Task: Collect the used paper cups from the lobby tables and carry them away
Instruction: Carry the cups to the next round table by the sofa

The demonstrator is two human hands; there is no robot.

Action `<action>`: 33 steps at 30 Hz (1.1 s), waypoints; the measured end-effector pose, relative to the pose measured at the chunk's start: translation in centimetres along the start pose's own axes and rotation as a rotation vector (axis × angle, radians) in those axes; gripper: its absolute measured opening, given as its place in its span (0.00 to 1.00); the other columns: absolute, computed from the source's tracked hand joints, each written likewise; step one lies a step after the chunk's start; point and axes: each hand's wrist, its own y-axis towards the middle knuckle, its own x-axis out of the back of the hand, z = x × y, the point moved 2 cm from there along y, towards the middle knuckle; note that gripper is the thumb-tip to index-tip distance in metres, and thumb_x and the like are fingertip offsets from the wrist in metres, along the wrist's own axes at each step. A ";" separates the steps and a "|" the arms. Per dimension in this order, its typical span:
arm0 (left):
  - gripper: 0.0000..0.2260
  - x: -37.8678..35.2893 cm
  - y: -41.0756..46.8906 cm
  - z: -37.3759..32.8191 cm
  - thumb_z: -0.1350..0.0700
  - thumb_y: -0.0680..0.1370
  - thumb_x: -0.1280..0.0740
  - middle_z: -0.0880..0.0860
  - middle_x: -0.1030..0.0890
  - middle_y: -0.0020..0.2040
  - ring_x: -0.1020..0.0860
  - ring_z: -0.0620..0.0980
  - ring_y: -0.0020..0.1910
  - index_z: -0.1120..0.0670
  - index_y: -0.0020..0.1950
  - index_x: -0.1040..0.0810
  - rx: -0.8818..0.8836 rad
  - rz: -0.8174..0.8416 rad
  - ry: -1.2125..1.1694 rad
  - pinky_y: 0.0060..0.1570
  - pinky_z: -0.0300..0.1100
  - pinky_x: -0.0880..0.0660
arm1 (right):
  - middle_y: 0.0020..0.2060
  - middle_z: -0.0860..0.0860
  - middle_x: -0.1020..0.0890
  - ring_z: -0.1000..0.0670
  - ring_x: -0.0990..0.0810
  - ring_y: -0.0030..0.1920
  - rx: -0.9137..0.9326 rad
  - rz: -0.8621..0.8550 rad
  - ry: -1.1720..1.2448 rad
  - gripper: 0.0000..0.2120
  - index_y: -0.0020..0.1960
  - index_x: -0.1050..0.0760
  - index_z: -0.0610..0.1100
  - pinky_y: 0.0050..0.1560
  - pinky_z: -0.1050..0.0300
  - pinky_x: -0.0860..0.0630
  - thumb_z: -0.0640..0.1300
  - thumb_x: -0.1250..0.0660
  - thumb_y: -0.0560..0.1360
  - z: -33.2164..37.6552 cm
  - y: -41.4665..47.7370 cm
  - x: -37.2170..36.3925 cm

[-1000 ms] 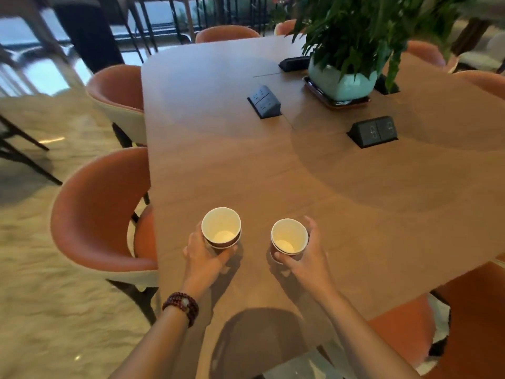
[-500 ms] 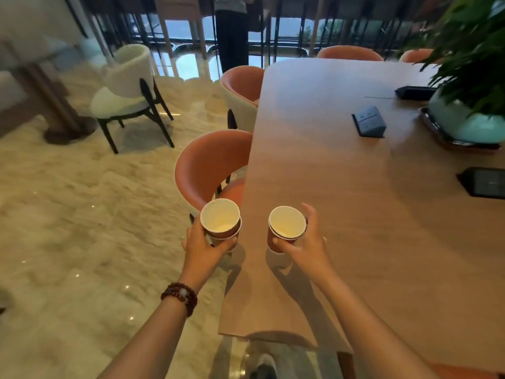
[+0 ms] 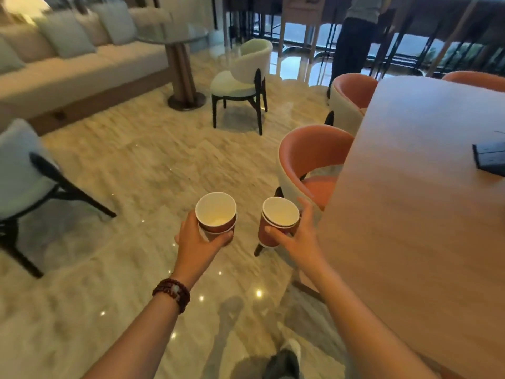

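Over the marble floor [image 3: 131, 187], left of the table's [image 3: 426, 214] near-left edge: two paper cups, held in air, upright, mouths up, well clear of the tabletop.

Head view. Left hand [image 3: 198, 242] wrapped around left cup [image 3: 216, 214] from below and behind, thumb across the front wall, fingers closed on it. Looks like a nested pair: second rim showing under the top one. White inside, reddish-brown outside; pale residue at the bottom.

Right hand [image 3: 297, 239] clasped on right cup [image 3: 278, 220], thumb on the near wall, fingers curled round the far side, index raised above the rim. Also seemingly nested, double rim visible. Cups side by side, not touching.

Bead bracelet [image 3: 172, 294] on left wrist. Orange chair [image 3: 308, 160] tucked at the table's left edge, just beyond the right cup. White chair [image 3: 243, 75] farther off; sofa [image 3: 68, 67] at upper left. Dark socket box [image 3: 489, 157] on the table near the frame's right edge. Standing person [image 3: 352, 42] in the background. Shoe [image 3: 284, 359] at bottom centre.
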 end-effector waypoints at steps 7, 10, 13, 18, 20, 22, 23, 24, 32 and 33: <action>0.35 12.5 -4.7 3.7 0.48 0.63 0.21 0.44 0.29 0.60 0.31 0.52 0.66 0.40 0.64 0.36 0.058 -0.252 0.028 0.67 0.59 0.35 | 0.66 0.48 0.30 0.47 0.31 0.67 0.063 0.194 0.014 0.43 0.71 0.47 0.52 0.67 0.43 0.33 0.52 0.24 0.66 5.4 -2.6 -11.0; 0.35 17.6 -6.5 4.5 0.44 0.61 0.23 0.46 0.28 0.61 0.31 0.53 0.66 0.41 0.64 0.36 0.082 -0.369 0.060 0.67 0.59 0.35 | 0.65 0.50 0.29 0.51 0.30 0.64 0.119 0.286 0.015 0.43 0.71 0.47 0.55 0.64 0.49 0.32 0.52 0.23 0.65 7.6 -3.6 -15.9; 0.35 22.5 -8.4 5.8 0.45 0.61 0.22 0.46 0.28 0.62 0.30 0.50 0.65 0.38 0.63 0.36 0.125 -0.486 0.052 0.67 0.56 0.34 | 0.61 0.53 0.29 0.53 0.29 0.61 0.171 0.393 0.057 0.42 0.68 0.47 0.60 0.58 0.55 0.31 0.51 0.23 0.65 9.7 -4.8 -20.7; 0.33 29.2 -11.3 7.5 0.49 0.63 0.20 0.46 0.28 0.62 0.28 0.46 0.62 0.35 0.60 0.36 0.174 -0.653 0.049 0.63 0.47 0.32 | 0.58 0.57 0.30 0.53 0.29 0.60 0.229 0.564 0.095 0.42 0.68 0.46 0.61 0.60 0.53 0.31 0.52 0.22 0.64 13.0 -6.1 -28.0; 0.34 31.9 -11.9 8.2 0.45 0.61 0.22 0.48 0.28 0.62 0.30 0.51 0.64 0.38 0.61 0.36 0.230 -0.737 0.070 0.65 0.54 0.33 | 0.57 0.57 0.30 0.52 0.29 0.61 0.261 0.629 0.094 0.42 0.69 0.46 0.59 0.62 0.48 0.31 0.51 0.23 0.65 14.5 -6.4 -31.0; 0.35 34.4 -12.5 8.9 0.43 0.60 0.24 0.46 0.29 0.61 0.30 0.53 0.65 0.39 0.63 0.36 0.262 -0.814 0.108 0.67 0.58 0.36 | 0.57 0.57 0.29 0.52 0.29 0.61 0.297 0.691 0.106 0.41 0.68 0.46 0.61 0.62 0.49 0.31 0.51 0.23 0.65 16.3 -6.8 -34.1; 0.35 35.5 -12.7 9.2 0.43 0.60 0.24 0.45 0.29 0.60 0.30 0.52 0.66 0.39 0.63 0.36 0.265 -0.844 0.120 0.67 0.58 0.36 | 0.57 0.58 0.29 0.53 0.29 0.60 0.313 0.718 0.117 0.41 0.67 0.46 0.62 0.61 0.51 0.30 0.51 0.23 0.65 17.2 -6.9 -35.6; 0.35 36.7 -12.8 9.5 0.43 0.61 0.24 0.45 0.28 0.60 0.30 0.52 0.65 0.40 0.63 0.36 0.266 -0.872 0.125 0.67 0.57 0.36 | 0.57 0.58 0.30 0.54 0.29 0.59 0.330 0.744 0.127 0.41 0.67 0.46 0.62 0.60 0.53 0.30 0.51 0.23 0.65 18.1 -7.0 -37.1; 0.34 46.2 -10.9 12.8 0.50 0.65 0.21 0.49 0.25 0.63 0.28 0.49 0.63 0.47 0.67 0.32 0.287 -1.059 0.172 0.65 0.52 0.32 | 0.62 0.63 0.37 0.57 0.34 0.63 0.478 0.920 0.155 0.44 0.73 0.46 0.52 0.63 0.58 0.33 0.49 0.23 0.66 24.8 -5.9 -50.1; 0.34 47.4 -10.4 13.2 0.50 0.65 0.21 0.47 0.25 0.63 0.28 0.47 0.62 0.46 0.66 0.32 0.288 -1.077 0.170 0.64 0.48 0.32 | 0.60 0.68 0.37 0.61 0.35 0.61 0.484 0.930 0.156 0.44 0.73 0.46 0.52 0.61 0.63 0.34 0.49 0.23 0.66 25.4 -5.7 -51.9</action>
